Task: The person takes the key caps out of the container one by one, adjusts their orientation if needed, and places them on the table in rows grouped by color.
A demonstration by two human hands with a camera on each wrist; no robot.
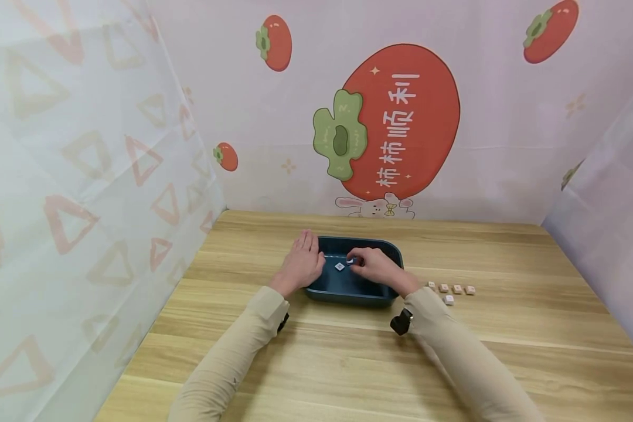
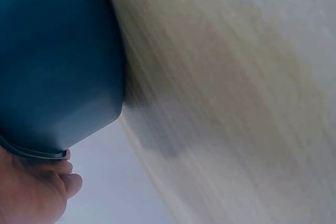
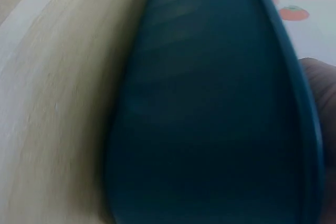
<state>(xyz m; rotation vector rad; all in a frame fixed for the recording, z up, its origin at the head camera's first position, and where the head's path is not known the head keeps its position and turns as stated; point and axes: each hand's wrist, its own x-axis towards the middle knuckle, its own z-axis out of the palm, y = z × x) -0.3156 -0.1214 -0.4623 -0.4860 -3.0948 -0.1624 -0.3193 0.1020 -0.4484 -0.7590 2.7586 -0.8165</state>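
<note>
A dark blue rectangular tray (image 1: 348, 298) sits on the wooden table. At its left end my left hand (image 1: 302, 262) grips the rim, thumb on the inner side and fingers along the outside. In the left wrist view, the curled fingers (image 2: 63, 177) show at the rim beside the tray's outer wall (image 2: 63, 66). My right hand (image 1: 377, 266) reaches over the right side into the tray and pinches a small white cube (image 1: 350, 261) between thumb and fingers. Just left of it, another small white cube (image 1: 340, 266) with a dark mark lies on the tray floor.
Right of the tray, several small white cubes (image 1: 457, 289) stand in a row on the table (image 1: 327, 363), with one more cube (image 1: 449, 300) in front of them. A printed curtain (image 1: 274, 117) hangs behind the table, and another curtain (image 1: 84, 176) borders its left side.
</note>
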